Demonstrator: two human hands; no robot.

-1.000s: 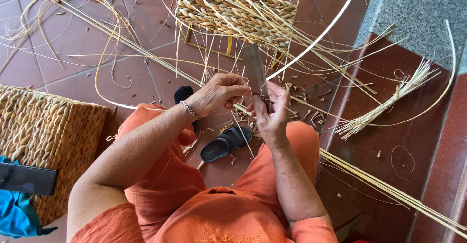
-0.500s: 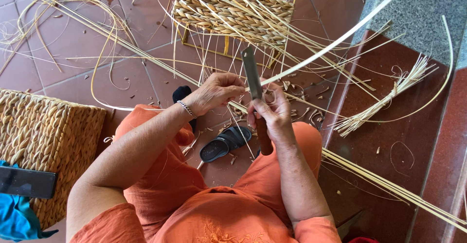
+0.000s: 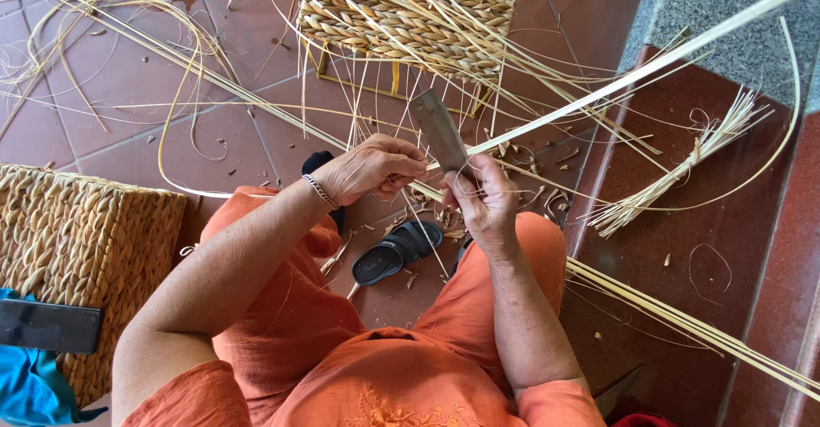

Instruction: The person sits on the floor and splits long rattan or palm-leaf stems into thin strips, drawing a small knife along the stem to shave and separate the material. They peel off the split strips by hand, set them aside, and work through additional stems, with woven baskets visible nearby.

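Observation:
My right hand [image 3: 480, 207] grips the handle of a broad grey knife [image 3: 440, 130], its blade pointing up and away. My left hand [image 3: 372, 167] pinches the near end of a long pale cane strip [image 3: 649, 65] that runs up to the right, where it meets the blade. A thin split sliver hangs down from my fingers. My left wrist wears a bracelet. Orange trousers cover my knees below both hands.
A half-woven basket on a yellow frame [image 3: 410, 19] lies ahead, with loose strands all about. A woven basket [image 3: 77, 248] stands at left. A black sandal [image 3: 395, 252] sits between my legs. A bundle of canes [image 3: 692, 324] and a frayed bunch [image 3: 675, 179] lie right, by a stone step [image 3: 726, 8].
The knife has shifted slightly left and its blade tilts more. The cane strip has swung upward at its far end. Both hands stay close together.

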